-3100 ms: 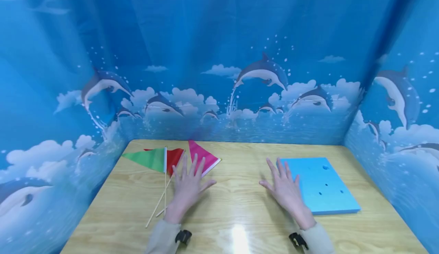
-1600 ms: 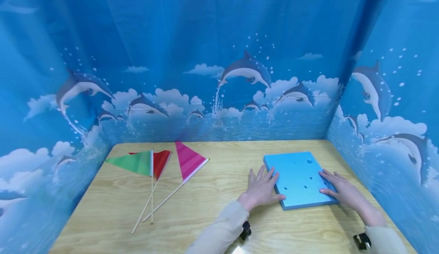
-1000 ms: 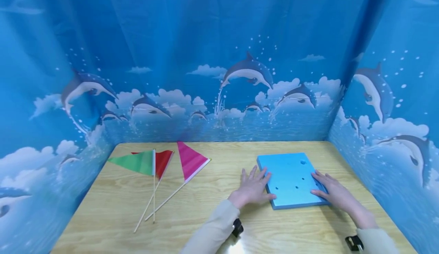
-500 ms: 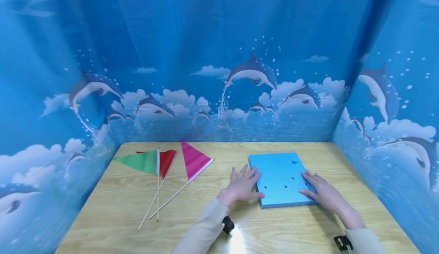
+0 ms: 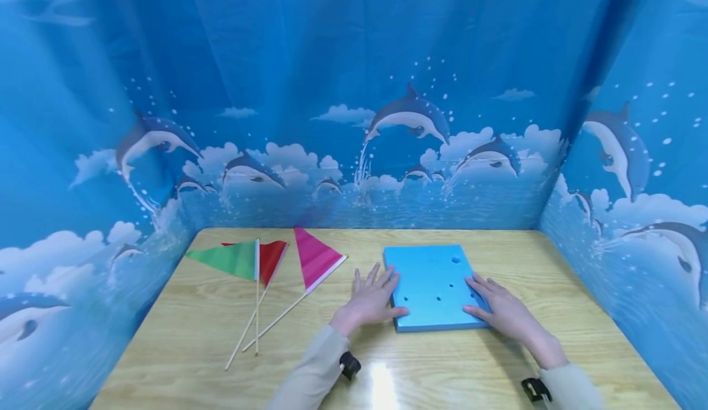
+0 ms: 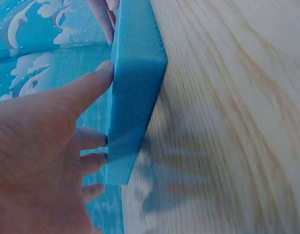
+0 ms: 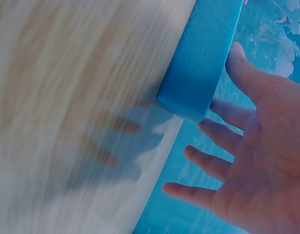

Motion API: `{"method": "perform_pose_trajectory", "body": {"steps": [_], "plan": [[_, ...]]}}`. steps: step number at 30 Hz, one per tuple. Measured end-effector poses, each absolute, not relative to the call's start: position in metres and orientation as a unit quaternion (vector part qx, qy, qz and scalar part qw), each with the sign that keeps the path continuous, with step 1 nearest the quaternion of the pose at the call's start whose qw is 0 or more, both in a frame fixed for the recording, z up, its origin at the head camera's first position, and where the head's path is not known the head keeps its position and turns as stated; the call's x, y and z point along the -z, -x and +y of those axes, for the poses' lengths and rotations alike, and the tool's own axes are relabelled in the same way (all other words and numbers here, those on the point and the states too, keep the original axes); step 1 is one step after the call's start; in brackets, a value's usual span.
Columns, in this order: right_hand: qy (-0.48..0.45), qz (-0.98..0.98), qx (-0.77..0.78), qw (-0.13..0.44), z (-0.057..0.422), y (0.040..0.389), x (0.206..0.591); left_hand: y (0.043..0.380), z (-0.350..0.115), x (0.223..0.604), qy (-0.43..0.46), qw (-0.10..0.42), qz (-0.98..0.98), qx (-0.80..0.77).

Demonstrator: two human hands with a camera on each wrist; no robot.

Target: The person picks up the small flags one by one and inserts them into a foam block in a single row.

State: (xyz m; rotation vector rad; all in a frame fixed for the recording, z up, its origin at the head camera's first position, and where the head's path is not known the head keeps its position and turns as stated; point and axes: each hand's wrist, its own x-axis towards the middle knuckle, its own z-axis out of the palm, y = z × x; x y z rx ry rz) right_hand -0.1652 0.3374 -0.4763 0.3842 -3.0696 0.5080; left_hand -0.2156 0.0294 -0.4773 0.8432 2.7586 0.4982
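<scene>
A flat blue foam block point(image 5: 428, 275) with several small holes in its top lies on the wooden table, right of centre. My left hand point(image 5: 365, 302) touches its left edge with spread fingers, the thumb near the front corner. On the opposite side, my right hand point(image 5: 506, 311) rests its thumb and first fingers on the right edge. In the left wrist view the thumb and fingertips meet the block's top edge point(image 6: 135, 83). The right wrist view has the thumb and two fingers at the block point(image 7: 203, 58), while the other fingers extend past it.
Left of the hands lie a green pennant flag point(image 5: 235, 260), a red flag point(image 5: 271, 261) and a pink flag point(image 5: 316, 259), their thin sticks crossing. A blue dolphin-print curtain point(image 5: 354, 121) walls the table's back and sides. Each wrist wears a black strap device point(image 5: 350, 366).
Both hands have come to the blue foam block's two sides, and the block has slid left across the table between them. The flags lie as before; the head view has shifted slightly.
</scene>
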Motion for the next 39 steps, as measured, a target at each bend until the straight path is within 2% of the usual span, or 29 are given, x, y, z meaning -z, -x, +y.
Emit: {"method": "perform_pose_trajectory", "body": {"steps": [18, 39], "plan": [[-0.164, -0.97, -0.179, -0.006, 0.302, 0.166, 0.474, 0.223, -0.026, 0.479, -0.289, 0.116, 0.923, -0.226], [-0.213, -0.954, -0.209, -0.026, 0.267, 0.152, 0.471, 0.207, -0.077, 0.477, -0.256, 0.121, 0.925, -0.253]]}}
